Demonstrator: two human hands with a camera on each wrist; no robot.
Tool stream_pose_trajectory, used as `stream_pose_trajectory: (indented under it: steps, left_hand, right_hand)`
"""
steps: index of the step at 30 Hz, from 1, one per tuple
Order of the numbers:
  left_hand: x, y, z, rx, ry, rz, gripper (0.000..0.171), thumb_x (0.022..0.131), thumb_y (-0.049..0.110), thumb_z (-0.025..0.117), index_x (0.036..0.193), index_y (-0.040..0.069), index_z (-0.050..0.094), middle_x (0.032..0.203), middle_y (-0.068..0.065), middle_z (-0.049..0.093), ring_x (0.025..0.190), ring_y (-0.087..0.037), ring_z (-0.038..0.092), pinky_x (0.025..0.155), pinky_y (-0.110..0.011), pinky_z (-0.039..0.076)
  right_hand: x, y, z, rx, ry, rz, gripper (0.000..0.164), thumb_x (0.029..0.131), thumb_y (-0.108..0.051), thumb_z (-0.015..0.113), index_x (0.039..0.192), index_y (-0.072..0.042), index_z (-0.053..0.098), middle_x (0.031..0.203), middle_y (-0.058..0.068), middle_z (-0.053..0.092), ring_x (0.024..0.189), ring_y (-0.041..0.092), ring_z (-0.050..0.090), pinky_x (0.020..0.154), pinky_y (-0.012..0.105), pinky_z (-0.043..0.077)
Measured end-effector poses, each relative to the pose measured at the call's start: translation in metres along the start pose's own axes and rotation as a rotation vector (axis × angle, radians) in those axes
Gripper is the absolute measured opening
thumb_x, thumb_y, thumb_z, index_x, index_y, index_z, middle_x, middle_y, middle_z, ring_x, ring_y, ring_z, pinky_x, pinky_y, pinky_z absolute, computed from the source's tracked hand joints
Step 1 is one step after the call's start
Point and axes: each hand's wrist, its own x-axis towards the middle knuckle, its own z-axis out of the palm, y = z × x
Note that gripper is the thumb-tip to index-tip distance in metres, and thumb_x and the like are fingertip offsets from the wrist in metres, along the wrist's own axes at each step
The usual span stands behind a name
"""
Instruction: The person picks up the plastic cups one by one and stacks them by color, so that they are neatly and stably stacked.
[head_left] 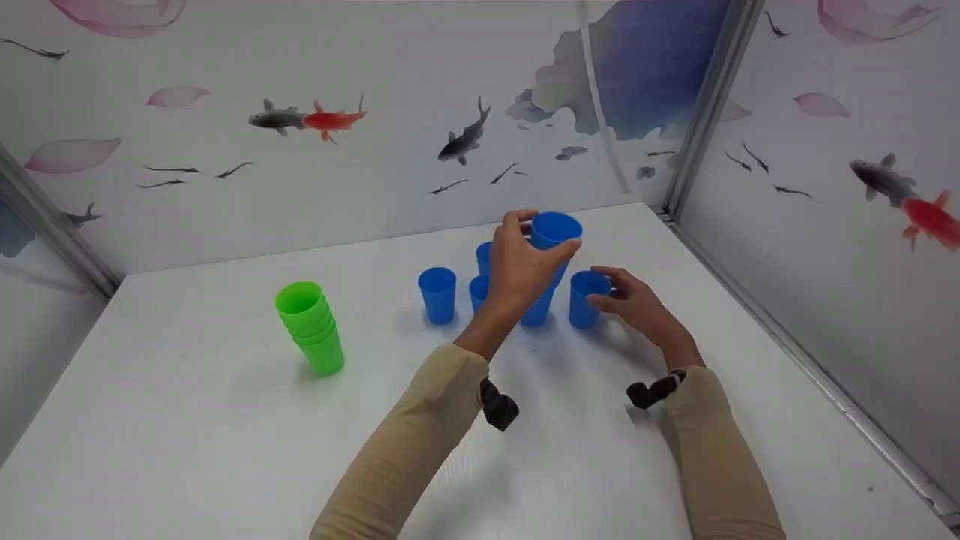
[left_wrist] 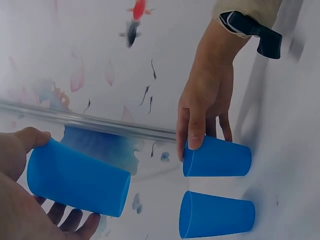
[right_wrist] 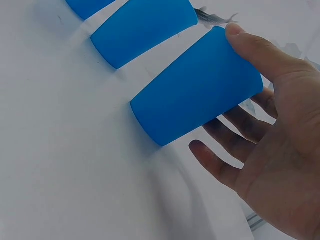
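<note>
My left hand (head_left: 519,264) grips a blue cup (head_left: 556,227) near its rim, mouth up, raised above the other blue cups. In the left wrist view that raised cup (left_wrist: 79,177) lies between thumb and fingers, apart from the cups on the table. On the right, my right hand (head_left: 639,306) holds another upright blue cup (head_left: 583,306) by its upper part, thumb on one side and fingers on the other. The right wrist view has this cup's base (right_wrist: 150,122) down at the tabletop. Just left of it stands a blue cup (head_left: 535,311), partly hidden by my left hand.
Further left, a blue cup (head_left: 438,297) stands alone. Two more blue cups, one behind (head_left: 483,257) and one nearer (head_left: 478,293), are partly covered by my left hand. A nested stack of green cups (head_left: 321,345) stands on the white table (head_left: 187,405). Printed walls enclose the table.
</note>
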Motion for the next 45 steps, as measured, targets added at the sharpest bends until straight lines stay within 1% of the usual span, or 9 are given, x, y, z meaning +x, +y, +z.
stream_pose_trajectory:
  steps: [4, 6, 9, 11, 20, 26, 31, 37, 45]
  left_hand:
    - [0.005, -0.001, 0.014, -0.024, -0.002, -0.024, 0.071, 0.087, 0.037, 0.078, 0.144, 0.013, 0.045, 0.143, -0.012, 0.053, 0.130, -0.026, 0.056, 0.107, -0.041, 0.052]
    - [0.007, -0.003, 0.021, -0.043, 0.002, -0.028, 0.070, 0.087, 0.037, 0.078, 0.144, 0.014, 0.045, 0.144, -0.010, 0.053, 0.131, -0.026, 0.056, 0.107, -0.039, 0.052]
    - [0.010, -0.009, 0.030, -0.069, -0.005, -0.015, 0.070, 0.088, 0.037, 0.077, 0.145, 0.014, 0.044, 0.145, -0.010, 0.052, 0.131, -0.025, 0.056, 0.106, -0.039, 0.052]
    - [0.011, -0.014, 0.034, -0.077, -0.012, 0.001, 0.070, 0.088, 0.037, 0.077, 0.145, 0.015, 0.044, 0.146, -0.009, 0.052, 0.132, -0.024, 0.055, 0.107, -0.038, 0.052]
    - [0.016, -0.025, 0.053, -0.074, -0.021, 0.091, 0.069, 0.087, 0.040, 0.077, 0.146, 0.019, 0.046, 0.149, -0.002, 0.052, 0.132, -0.019, 0.056, 0.108, -0.037, 0.051]
    - [0.018, -0.030, 0.066, -0.064, -0.034, 0.097, 0.069, 0.087, 0.037, 0.078, 0.145, 0.016, 0.048, 0.147, -0.005, 0.054, 0.131, -0.021, 0.056, 0.106, -0.039, 0.052]
    - [0.018, -0.036, 0.073, -0.052, -0.061, 0.097, 0.068, 0.087, 0.035, 0.078, 0.145, 0.015, 0.049, 0.145, -0.006, 0.055, 0.132, -0.022, 0.055, 0.107, -0.039, 0.051]
    - [0.021, -0.036, 0.076, -0.060, -0.088, 0.082, 0.068, 0.087, 0.036, 0.078, 0.146, 0.016, 0.049, 0.144, -0.006, 0.056, 0.131, -0.021, 0.055, 0.106, -0.038, 0.052]
    - [0.024, -0.043, 0.082, -0.051, -0.099, 0.074, 0.069, 0.088, 0.037, 0.077, 0.146, 0.016, 0.047, 0.146, -0.005, 0.055, 0.132, -0.021, 0.055, 0.107, -0.038, 0.051]
  right_hand:
    - [-0.004, -0.005, -0.002, -0.002, 0.000, 0.011, 0.073, 0.094, -0.046, 0.067, 0.156, -0.024, 0.033, 0.161, 0.017, 0.032, 0.147, 0.041, 0.034, 0.118, 0.060, 0.033]
    - [-0.004, -0.005, -0.002, 0.000, 0.000, 0.012, 0.076, 0.093, -0.048, 0.067, 0.156, -0.024, 0.032, 0.161, 0.017, 0.032, 0.147, 0.042, 0.034, 0.118, 0.060, 0.033]
    - [-0.006, -0.004, -0.001, 0.001, 0.002, 0.018, 0.079, 0.091, -0.052, 0.067, 0.156, -0.024, 0.032, 0.162, 0.017, 0.031, 0.147, 0.042, 0.034, 0.118, 0.061, 0.034]
    - [-0.003, 0.001, -0.001, -0.002, 0.007, 0.014, 0.083, 0.087, -0.058, 0.070, 0.155, -0.027, 0.033, 0.161, 0.015, 0.033, 0.146, 0.040, 0.036, 0.117, 0.059, 0.035]
    - [-0.001, -0.003, -0.003, -0.014, -0.002, -0.013, 0.077, 0.091, -0.053, 0.068, 0.153, -0.023, 0.035, 0.162, 0.013, 0.034, 0.147, 0.040, 0.036, 0.117, 0.059, 0.035]
    - [0.000, -0.001, -0.002, -0.028, 0.002, -0.030, 0.087, 0.086, -0.061, 0.068, 0.155, -0.021, 0.032, 0.161, 0.012, 0.035, 0.146, 0.040, 0.037, 0.118, 0.060, 0.034]
    - [-0.001, 0.001, -0.001, -0.016, -0.007, -0.022, 0.094, 0.085, -0.061, 0.069, 0.159, -0.023, 0.024, 0.162, 0.012, 0.033, 0.147, 0.040, 0.037, 0.117, 0.058, 0.036]
    - [-0.001, 0.001, -0.001, -0.015, -0.001, -0.032, 0.087, 0.091, -0.052, 0.067, 0.160, -0.023, 0.024, 0.163, 0.013, 0.033, 0.148, 0.040, 0.035, 0.118, 0.059, 0.034]
    - [-0.001, 0.000, -0.001, -0.015, -0.004, -0.030, 0.085, 0.092, -0.049, 0.067, 0.160, -0.024, 0.023, 0.164, 0.011, 0.032, 0.149, 0.038, 0.035, 0.119, 0.058, 0.033]
